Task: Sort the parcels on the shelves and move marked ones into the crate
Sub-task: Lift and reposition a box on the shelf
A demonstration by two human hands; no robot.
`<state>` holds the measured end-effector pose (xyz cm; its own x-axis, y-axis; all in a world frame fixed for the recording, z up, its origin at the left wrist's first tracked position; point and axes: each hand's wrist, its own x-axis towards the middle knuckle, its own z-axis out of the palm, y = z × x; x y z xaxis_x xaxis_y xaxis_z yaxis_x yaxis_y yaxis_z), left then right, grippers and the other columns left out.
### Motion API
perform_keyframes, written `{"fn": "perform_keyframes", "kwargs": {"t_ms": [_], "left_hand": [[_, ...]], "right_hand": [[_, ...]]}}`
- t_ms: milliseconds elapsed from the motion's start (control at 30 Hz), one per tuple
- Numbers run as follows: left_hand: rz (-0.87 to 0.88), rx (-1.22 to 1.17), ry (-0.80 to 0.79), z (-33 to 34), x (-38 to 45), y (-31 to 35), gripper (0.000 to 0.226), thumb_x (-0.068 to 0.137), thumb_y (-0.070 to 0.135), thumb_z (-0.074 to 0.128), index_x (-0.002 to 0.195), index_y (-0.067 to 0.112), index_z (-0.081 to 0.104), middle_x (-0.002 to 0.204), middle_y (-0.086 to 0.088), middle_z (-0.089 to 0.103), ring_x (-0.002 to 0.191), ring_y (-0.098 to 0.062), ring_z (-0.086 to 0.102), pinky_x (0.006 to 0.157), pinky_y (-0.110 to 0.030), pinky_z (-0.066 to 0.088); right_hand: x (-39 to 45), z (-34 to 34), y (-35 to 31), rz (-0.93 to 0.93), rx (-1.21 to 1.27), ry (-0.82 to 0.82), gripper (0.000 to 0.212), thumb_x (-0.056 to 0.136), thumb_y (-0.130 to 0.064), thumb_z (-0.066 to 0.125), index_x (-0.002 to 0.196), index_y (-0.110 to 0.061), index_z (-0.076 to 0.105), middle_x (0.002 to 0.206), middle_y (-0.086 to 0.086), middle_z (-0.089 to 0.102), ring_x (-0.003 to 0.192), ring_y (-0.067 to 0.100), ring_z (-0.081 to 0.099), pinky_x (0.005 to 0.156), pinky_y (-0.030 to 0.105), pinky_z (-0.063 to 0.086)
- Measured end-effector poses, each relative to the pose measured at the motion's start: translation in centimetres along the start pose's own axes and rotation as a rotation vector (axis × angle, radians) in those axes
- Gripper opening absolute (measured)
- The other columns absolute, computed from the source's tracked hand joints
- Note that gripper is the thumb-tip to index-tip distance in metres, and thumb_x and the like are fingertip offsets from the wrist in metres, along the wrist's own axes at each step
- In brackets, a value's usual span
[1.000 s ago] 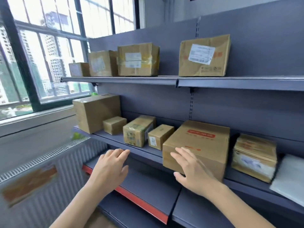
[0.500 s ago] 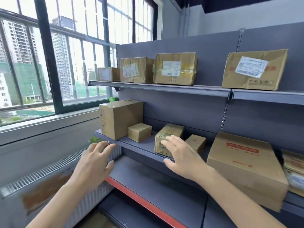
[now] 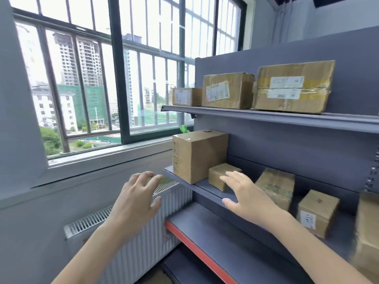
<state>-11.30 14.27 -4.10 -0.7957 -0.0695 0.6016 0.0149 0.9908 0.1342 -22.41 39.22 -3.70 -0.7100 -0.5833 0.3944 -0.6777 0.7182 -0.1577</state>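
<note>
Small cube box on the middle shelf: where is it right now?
The small box sits on the middle shelf, left end, against the tall box, just beyond the right hand.

This looks like a small parcel storeroom or pick-up point high up in a city building. Grey metal shop shelving (image 3: 266, 119) with slotted uprights stands ahead of the hands (image 3: 246, 193), its shelves carrying taped cardboard parcels (image 3: 226, 91) with white shipping labels. To the left of the hands, a white radiator (image 3: 131, 242) sits under a wide barred window (image 3: 102, 78) that looks out on apartment towers and a green-netted building site. The walls are plain grey.
</note>
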Motion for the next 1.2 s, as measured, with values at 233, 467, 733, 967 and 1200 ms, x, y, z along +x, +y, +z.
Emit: {"fn": "perform_keyframes", "kwargs": {"t_ms": [233,467,733,967,1200], "left_hand": [[-0.093,0.091,-0.077,2.3,4.1,-4.8,0.052,0.079,0.021,0.067,0.129,0.014,0.053,0.130,-0.006,0.051,0.121,-0.031,0.044,0.097,-0.042,0.041],[-0.133,0.104,-0.084,5.5,9.2,-8.5,0.052,0.081,0.021,0.067,0.130,0.013,0.052,0.133,-0.007,0.049,0.123,-0.029,0.042,0.101,-0.040,0.038],[-0.142,0.011,-0.068,9.7,13.5,-14.5,0.056,0.085,0.021,0.062,0.137,0.016,0.043,0.145,-0.007,0.034,0.133,-0.026,0.029,0.107,-0.038,0.030],[-0.015,-0.085,-0.085,12.5,19.4,-21.9,0.058,0.088,0.027,0.057,0.141,0.018,0.035,0.146,-0.003,0.032,0.134,-0.020,0.025,0.110,-0.032,0.024],[0.132,-0.208,-0.070,15.1,25.2,-26.7,0.058,0.082,0.023,0.065,0.135,0.012,0.045,0.138,-0.010,0.043,0.128,-0.027,0.035,0.106,-0.043,0.032]], "right_hand": [[8.4,4.4,1.3,-0.064,0.104,-0.044,0.061,0.090,-0.032,0.052,0.144,-0.020,0.028,0.153,0.000,0.022,0.143,0.016,0.011,0.113,0.024,0.009],[14.6,7.3,4.2,-0.033,0.152,-0.002,0.061,0.090,-0.034,0.051,0.144,-0.025,0.026,0.154,-0.006,0.021,0.143,0.011,0.009,0.114,0.027,0.014],[21.5,9.8,3.7,0.047,0.189,0.040,0.061,0.090,-0.028,0.054,0.144,-0.022,0.028,0.152,-0.005,0.027,0.142,0.010,0.014,0.110,0.020,0.013],[27.0,12.1,0.4,0.143,0.141,0.084,0.065,0.088,-0.028,0.056,0.144,-0.022,0.024,0.150,-0.005,0.029,0.141,0.011,0.016,0.110,0.023,0.017],[31.0,12.8,-1.8,0.262,0.048,0.160,0.068,0.087,-0.028,0.057,0.145,-0.021,0.023,0.151,-0.003,0.028,0.140,0.010,0.018,0.107,0.019,0.015]]}}
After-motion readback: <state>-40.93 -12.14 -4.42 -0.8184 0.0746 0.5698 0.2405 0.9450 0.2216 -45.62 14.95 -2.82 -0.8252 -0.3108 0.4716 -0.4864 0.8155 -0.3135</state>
